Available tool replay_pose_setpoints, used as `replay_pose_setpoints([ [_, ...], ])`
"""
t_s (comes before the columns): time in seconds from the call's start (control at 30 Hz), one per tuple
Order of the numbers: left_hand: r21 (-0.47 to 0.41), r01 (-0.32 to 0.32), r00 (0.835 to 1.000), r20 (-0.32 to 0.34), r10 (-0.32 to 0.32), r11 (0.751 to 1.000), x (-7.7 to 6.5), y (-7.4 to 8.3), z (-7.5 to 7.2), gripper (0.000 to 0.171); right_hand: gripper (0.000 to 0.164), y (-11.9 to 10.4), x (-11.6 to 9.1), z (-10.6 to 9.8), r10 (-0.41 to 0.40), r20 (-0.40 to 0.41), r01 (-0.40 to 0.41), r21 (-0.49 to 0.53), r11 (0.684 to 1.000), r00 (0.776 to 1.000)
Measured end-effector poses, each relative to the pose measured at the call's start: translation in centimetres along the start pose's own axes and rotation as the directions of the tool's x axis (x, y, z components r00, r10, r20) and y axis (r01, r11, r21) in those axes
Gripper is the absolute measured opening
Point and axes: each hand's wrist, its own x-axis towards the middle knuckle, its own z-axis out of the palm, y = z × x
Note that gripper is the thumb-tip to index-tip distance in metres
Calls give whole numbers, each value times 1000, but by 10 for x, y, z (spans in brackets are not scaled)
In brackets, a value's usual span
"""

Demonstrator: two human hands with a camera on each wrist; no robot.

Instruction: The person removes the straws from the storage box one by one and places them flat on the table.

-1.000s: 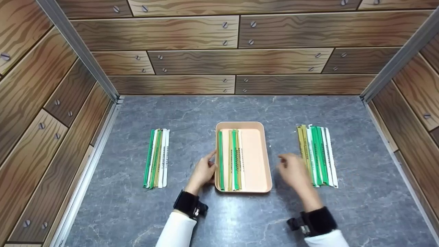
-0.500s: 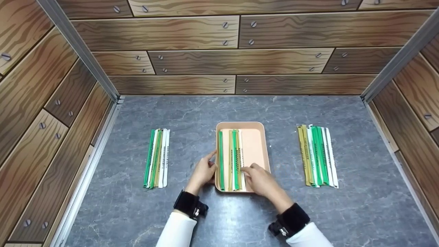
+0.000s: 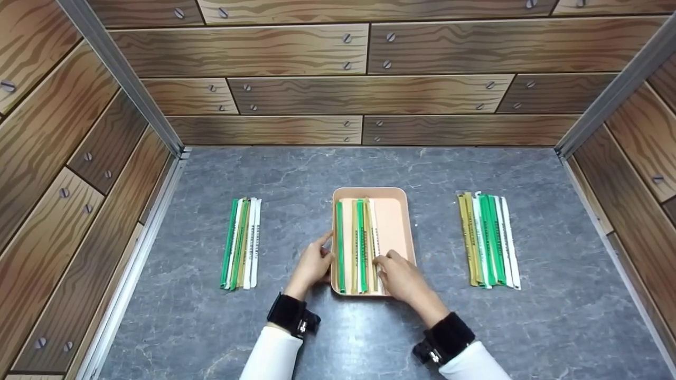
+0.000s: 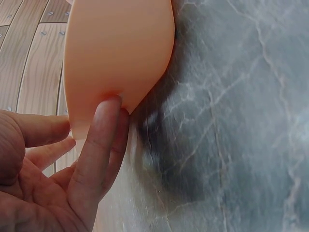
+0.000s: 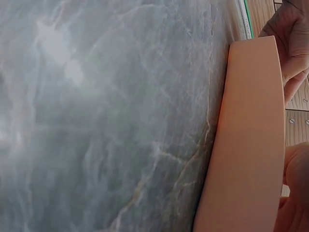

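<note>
left hand: fingers apart, tips touching left wall of the peach tray. right hand: fingers curled, tips at the white stick in the tray, beside other sticks; can't tell if clamped.

Green, gold, white sticks lengthwise in peach tray, left side.

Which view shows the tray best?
The head view: it shows nearly the whole tray from above. The left wrist view shows mostly outer wall, touched by the left hand; the right wrist view, mostly outer wall too.
</note>
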Motion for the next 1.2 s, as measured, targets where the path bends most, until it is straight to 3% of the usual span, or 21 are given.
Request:
replay_pose_setpoints([
  [0.23,53,-53,998,-20,54,997,0,-1,-1,59,22,0,3,3,49,-29,-51,-43,998,998],
  [0.43,53,-36,999,-18,37,998,1,-1,-1,60,20,-1,4,4,99,-45,-100,-35,994,994],
  [0.77,8,-19,1000,-8,19,1000,0,0,-1,60,31,-6,6,9,225,-87,-224,22,974,970],
  [1.0,-7,3,1000,-1,-3,1000,0,1,0,61,48,-6,8,6,294,-24,-291,97,952,955],
  [1.2,-32,10,1000,16,-10,999,0,0,0,62,50,-2,9,-6,291,38,-293,167,941,956],
])
